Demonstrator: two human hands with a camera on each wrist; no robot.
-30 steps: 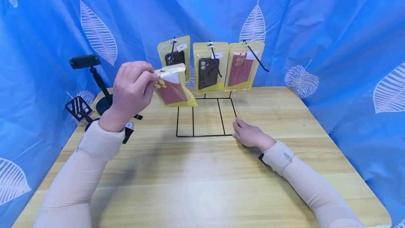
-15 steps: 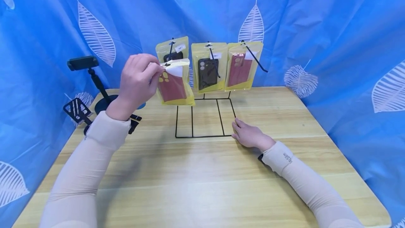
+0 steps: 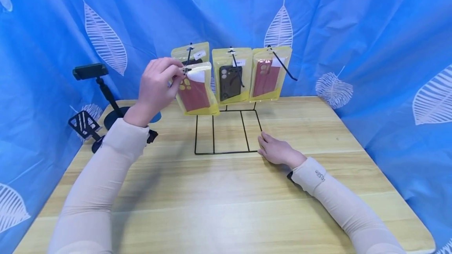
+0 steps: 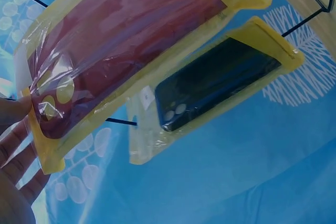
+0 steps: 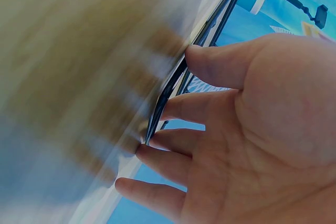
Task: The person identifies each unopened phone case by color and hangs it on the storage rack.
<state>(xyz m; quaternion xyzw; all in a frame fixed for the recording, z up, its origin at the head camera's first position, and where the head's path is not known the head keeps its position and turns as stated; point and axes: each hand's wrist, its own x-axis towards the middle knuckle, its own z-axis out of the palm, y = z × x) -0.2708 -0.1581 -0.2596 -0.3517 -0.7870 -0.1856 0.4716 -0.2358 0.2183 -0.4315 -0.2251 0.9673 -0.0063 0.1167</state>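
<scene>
My left hand [image 3: 157, 85] pinches the top corner of a clear yellow-edged pouch [image 3: 195, 95] holding a dark red phone case. The pouch's top hole overlaps the tip of the left hook [image 3: 188, 56] in the head view. Behind it, a pouch with a black phone case [image 4: 215, 85] hangs on that hook, partly covered in the head view. My right hand [image 3: 277, 150] rests at the front right corner of the black wire display rack [image 3: 231, 152], thumb and fingertips touching the base wire. In the right wrist view its fingers [image 5: 163, 163] are fairly straight.
Two more pouches hang on the rack, one with a black case [image 3: 230, 81] in the middle, one with a red case [image 3: 266, 77] at right. Black phone stands [image 3: 91, 71] occupy the left side of the wooden table [image 3: 226, 199]. A blue leaf-print curtain [image 3: 370, 30] surrounds it.
My left hand has moved right and slightly up, bringing the red-case pouch's top to the left hook's tip. The right hand stays at the rack corner.
</scene>
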